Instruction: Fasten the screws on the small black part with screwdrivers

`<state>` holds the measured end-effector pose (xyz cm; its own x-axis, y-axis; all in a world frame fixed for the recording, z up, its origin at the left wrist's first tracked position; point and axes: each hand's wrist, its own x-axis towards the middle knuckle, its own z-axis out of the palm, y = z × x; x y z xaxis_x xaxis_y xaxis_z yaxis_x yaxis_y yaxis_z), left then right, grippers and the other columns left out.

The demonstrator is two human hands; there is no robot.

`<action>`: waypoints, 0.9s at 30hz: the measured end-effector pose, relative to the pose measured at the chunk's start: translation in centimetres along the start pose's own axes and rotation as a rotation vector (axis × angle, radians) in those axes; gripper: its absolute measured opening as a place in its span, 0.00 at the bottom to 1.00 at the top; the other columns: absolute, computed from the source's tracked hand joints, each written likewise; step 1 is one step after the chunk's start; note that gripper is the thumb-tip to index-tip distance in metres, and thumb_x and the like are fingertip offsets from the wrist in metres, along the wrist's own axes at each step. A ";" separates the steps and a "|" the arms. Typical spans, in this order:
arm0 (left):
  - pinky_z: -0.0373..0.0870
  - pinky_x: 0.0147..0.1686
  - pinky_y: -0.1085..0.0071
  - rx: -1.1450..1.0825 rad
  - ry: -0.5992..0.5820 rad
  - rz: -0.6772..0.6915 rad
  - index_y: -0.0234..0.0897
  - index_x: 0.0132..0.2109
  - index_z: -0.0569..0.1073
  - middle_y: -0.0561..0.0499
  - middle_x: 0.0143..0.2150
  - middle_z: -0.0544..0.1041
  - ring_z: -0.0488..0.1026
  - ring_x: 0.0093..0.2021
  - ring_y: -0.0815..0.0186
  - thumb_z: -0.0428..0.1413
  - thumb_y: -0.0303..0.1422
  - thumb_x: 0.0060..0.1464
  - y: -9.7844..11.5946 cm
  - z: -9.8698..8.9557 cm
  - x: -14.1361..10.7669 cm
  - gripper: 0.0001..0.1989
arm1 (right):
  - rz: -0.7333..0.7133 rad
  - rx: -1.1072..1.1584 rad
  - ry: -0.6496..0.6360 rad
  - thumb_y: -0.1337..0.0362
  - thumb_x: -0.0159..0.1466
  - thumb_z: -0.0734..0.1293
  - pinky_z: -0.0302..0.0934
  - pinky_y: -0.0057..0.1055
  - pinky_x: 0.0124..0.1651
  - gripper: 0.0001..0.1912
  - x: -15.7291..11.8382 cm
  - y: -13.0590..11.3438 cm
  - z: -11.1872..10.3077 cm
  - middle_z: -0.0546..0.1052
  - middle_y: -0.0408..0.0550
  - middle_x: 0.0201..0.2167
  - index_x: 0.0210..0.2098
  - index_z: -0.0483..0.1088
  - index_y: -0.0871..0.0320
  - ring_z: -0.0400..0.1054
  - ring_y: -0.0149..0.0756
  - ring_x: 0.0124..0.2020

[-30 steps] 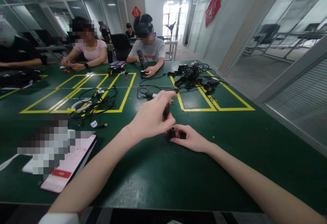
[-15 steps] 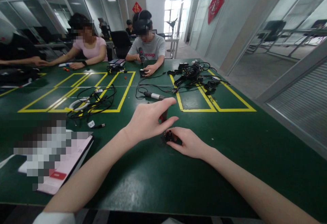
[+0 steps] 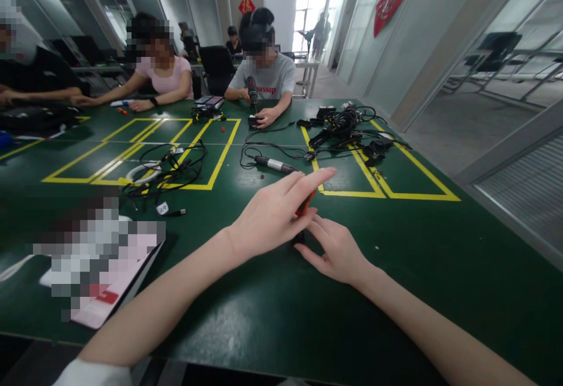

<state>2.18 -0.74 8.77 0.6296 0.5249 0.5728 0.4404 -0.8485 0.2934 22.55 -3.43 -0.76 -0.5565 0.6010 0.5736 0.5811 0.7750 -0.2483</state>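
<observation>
Over the green table, my left hand is wrapped round a red-and-black object, mostly hidden by the fingers. Just right of it and lower, my right hand has its thumb and fingers round a small black part resting on the table. The left fingertips hang right above that part and cover most of it. Beyond my hands lies a black-and-silver cylindrical tool with a cable.
Coiled black cables lie at the left, a bigger cable pile at the back right. A pink-white booklet is near my left forearm. Across the table a person holds a power driver.
My left hand has moved right and over the black part, bringing the red-and-black object above it. My right hand still holds the part. The whole view has shifted slightly.
</observation>
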 end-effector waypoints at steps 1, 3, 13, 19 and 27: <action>0.75 0.49 0.66 0.004 -0.020 0.008 0.42 0.72 0.58 0.47 0.50 0.77 0.77 0.47 0.63 0.52 0.29 0.67 0.1 0.0 0.0 0.29 | -0.011 0.007 0.021 0.61 0.73 0.63 0.75 0.42 0.44 0.15 -0.1 0.0 0.0 0.81 0.59 0.46 0.57 0.69 0.59 0.79 0.48 0.44; 0.74 0.47 0.67 0.018 -0.072 0.032 0.43 0.71 0.61 0.49 0.46 0.78 0.76 0.44 0.64 0.52 0.31 0.69 0.3 -0.4 0.0 0.26 | -0.029 0.031 0.058 0.64 0.73 0.61 0.75 0.42 0.45 0.13 -0.4 0.2 -0.1 0.82 0.58 0.45 0.55 0.71 0.57 0.79 0.48 0.44; 0.72 0.45 0.70 -0.065 -0.168 0.019 0.43 0.72 0.60 0.49 0.48 0.80 0.78 0.43 0.64 0.53 0.34 0.70 0.6 -2.4 0.1 0.26 | 0.051 0.263 0.161 0.67 0.74 0.62 0.77 0.40 0.44 0.10 -0.1 -0.1 0.3 0.83 0.52 0.41 0.49 0.75 0.53 0.80 0.43 0.41; 0.74 0.51 0.66 -0.131 -0.138 0.001 0.40 0.70 0.62 0.46 0.53 0.80 0.79 0.49 0.62 0.54 0.30 0.65 0.4 -2.5 0.0 0.27 | 0.125 0.396 0.155 0.68 0.72 0.65 0.74 0.34 0.36 0.06 0.1 -0.5 0.2 0.81 0.52 0.42 0.44 0.74 0.54 0.78 0.40 0.40; 0.75 0.54 0.67 -0.163 -0.059 -0.065 0.38 0.70 0.60 0.43 0.59 0.75 0.77 0.51 0.64 0.53 0.23 0.63 0.8 -2.6 0.0 0.30 | 0.226 0.527 0.122 0.69 0.70 0.67 0.71 0.31 0.35 0.05 0.3 -0.9 0.2 0.79 0.51 0.40 0.43 0.75 0.54 0.74 0.37 0.36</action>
<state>0.90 -1.60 11.05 0.6415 0.5781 0.5043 0.3752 -0.8098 0.4511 21.76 -3.91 -0.58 -0.3624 0.7602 0.5393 0.2859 0.6414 -0.7120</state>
